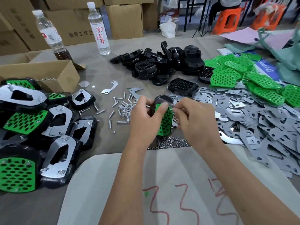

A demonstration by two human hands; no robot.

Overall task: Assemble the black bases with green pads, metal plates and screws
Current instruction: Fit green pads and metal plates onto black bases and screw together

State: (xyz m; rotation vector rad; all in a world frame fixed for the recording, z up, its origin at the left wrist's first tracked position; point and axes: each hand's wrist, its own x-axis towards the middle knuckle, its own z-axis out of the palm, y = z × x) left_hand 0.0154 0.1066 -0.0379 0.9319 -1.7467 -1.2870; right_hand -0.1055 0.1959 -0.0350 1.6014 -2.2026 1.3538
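Black base (162, 101) with a green pad (165, 122) laid on it is held upright above the table (100, 75), near the middle of the view, between both hands. Around it the largest masses are seen: a pile of finished assemblies (32, 127) at the left edge, a spread of grey metal plates (259, 124) at the right, a heap of bare black bases (162, 62) beyond, and a heap of loose green pads (243, 73) at the far right. A cardboard box (48, 73) is set behind the finished pile, with two bottles (97, 28) standing farther back. A pale sheet (162, 184) marked with red scribble is laid under the forearms.

The left hand (144, 117) is raised on a bent wrist, its fingers curled round the left edge of the base and its thumb pressed onto the pad. The right hand (193, 117) is brought in from the other side, fingers curled at the pad's right edge; whether something small is pinched there cannot be told.

Loose screws (123, 108) are scattered just left of the hands, and small nuts (172, 142) are gathered just below them.
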